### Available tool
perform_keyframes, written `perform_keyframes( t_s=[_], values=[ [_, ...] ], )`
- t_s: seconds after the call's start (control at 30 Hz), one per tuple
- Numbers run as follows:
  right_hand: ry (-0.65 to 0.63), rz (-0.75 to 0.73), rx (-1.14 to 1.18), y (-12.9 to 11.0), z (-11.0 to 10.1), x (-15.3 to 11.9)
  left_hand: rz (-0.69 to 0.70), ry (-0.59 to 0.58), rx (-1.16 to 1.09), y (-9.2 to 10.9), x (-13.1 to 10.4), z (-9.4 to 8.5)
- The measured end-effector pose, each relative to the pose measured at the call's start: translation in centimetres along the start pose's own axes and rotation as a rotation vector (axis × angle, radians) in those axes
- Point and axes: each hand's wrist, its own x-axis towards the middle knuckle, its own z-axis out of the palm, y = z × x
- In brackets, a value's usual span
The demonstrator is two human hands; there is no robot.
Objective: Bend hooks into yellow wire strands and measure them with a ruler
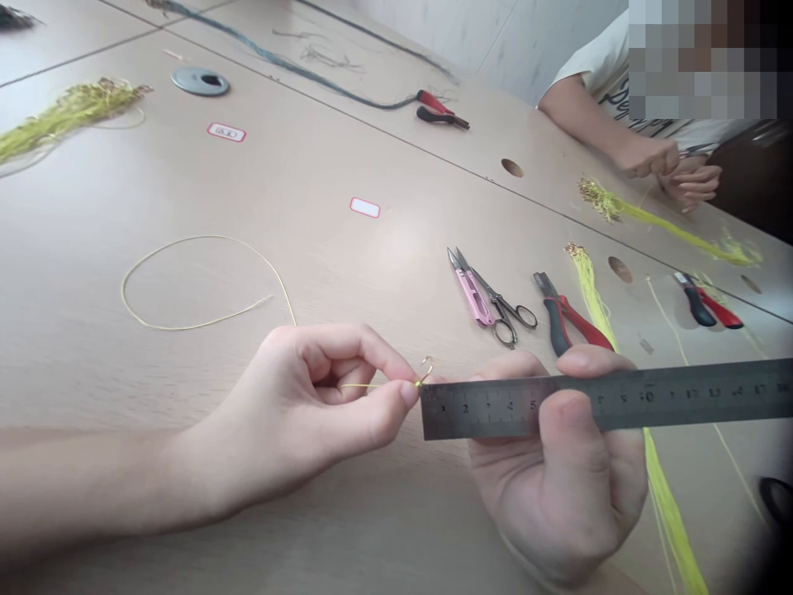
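Between thumb and forefinger, my left hand point(334, 397) pinches a small gold hook point(427, 368) where yellow thread is tied to it. The thin yellow thread point(226, 237) runs back through the hand and lies in a wide loop on the table. My right hand point(563, 471) grips a metal ruler point(657, 395), its thumb in front and fingers behind. The ruler's low-number end meets the knot at my left fingertips. Just beyond the right hand lie pink thread snips point(471, 293), small scissors point(505, 310) and red-and-black pliers point(567, 318).
A yellow thread bundle point(588, 285) runs under my right hand. Another bundle point(74, 116) is at far left, near a grey disc point(200, 81). Two labels point(365, 207) lie mid-table. More pliers point(443, 111) lie farther back. Across the table, a person's hands point(669, 169) work near yellow threads.
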Motion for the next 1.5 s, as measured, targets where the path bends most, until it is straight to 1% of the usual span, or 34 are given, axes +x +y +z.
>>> perform_keyframes(
  t_s=[0.33,0.77,0.97,1.07,1.2,1.27,1.33,1.43,1.5],
  values=[
    [-0.008,-0.007,0.004,0.1,-0.1,0.0,-0.006,-0.006,0.016,0.1,0.0,0.0],
    [-0.062,-0.024,0.024,0.0,-0.2,0.0,-0.009,-0.011,0.051,0.2,-0.1,-0.1],
    [-0.003,0.008,-0.016,-0.2,0.0,-0.1,-0.017,0.012,0.022,0.2,0.2,0.1],
    [0.012,0.006,0.011,-0.2,0.3,-0.1,-0.029,0.016,0.006,0.2,0.2,0.1],
    [-0.048,0.020,0.097,-0.4,0.3,-0.2,-0.060,0.027,-0.048,0.1,0.3,0.0],
    [-0.066,0.046,0.107,-0.5,0.2,-0.2,-0.110,0.055,-0.121,0.0,0.6,-0.2],
    [-0.060,0.115,0.022,-0.6,0.2,-0.2,-0.155,0.089,-0.201,-0.1,0.8,-0.3],
    [-0.068,0.306,-0.216,-0.8,0.5,-0.1,-0.173,0.108,-0.272,-0.1,1.1,-0.5],
    [-0.104,0.436,-0.339,-0.8,0.8,0.1,-0.173,0.112,-0.276,-0.1,1.1,-0.5]
  ],
)
